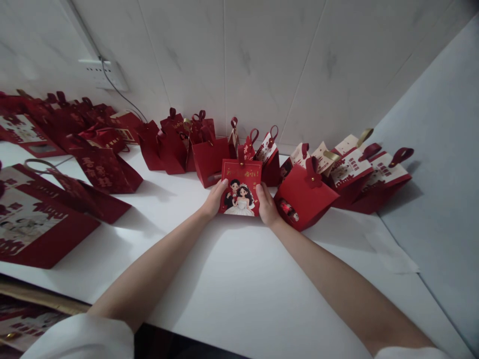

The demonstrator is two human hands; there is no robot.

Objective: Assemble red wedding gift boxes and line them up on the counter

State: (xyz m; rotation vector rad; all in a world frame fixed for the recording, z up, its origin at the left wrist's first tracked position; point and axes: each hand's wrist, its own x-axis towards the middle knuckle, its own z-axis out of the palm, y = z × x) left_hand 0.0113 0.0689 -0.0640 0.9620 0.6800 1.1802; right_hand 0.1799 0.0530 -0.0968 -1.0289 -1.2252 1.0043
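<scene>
Between my two hands is a red gift box [240, 192] printed with a cartoon bride and groom and gold lettering. My left hand [217, 198] grips its left side, the thumb on the front edge. On the opposite side my right hand [267, 205] presses with its thumb along the edge. The rest of the fingers are hidden behind the box. Just right of my right hand stands a plain red gift box [305, 195] with a ribbon loop and a small oval window. Another red box [211, 157] is close behind my left hand.
Several red and cream gift boxes [385, 174] line the wall at the right. More boxes [107, 169] crowd the left, with a large one [33, 219] near the front edge. A white table [224, 279] carries them. A socket strip [103, 75] with a cable is on the tiled wall.
</scene>
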